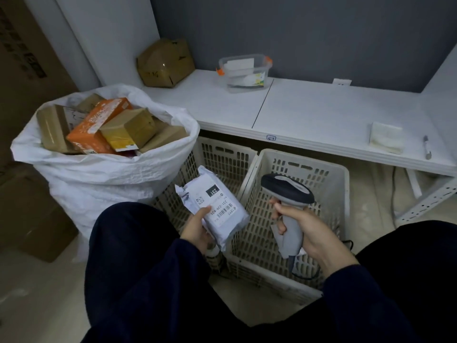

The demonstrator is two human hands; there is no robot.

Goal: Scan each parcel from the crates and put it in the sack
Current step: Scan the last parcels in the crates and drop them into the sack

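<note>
My left hand [197, 227] grips a grey plastic mailer parcel [217, 201] with a barcode label facing up, held over the gap between two cream plastic crates. My right hand [304, 230] holds a grey handheld scanner [288, 194] by its handle, its dark head level with the parcel and just right of it, over the right crate [326, 194]. The left crate [222, 154] sits behind the parcel. A white woven sack [103, 174] stands at the left, filled to the rim with brown cardboard boxes and an orange box [96, 125].
A white shelf [321, 115] runs above the crates, carrying a taped brown parcel [164, 61], a clear tub [244, 70], a folded cloth [385, 137] and a pen [426, 147]. Large cardboard boxes [32, 214] stand at the far left. My dark-clothed legs fill the foreground.
</note>
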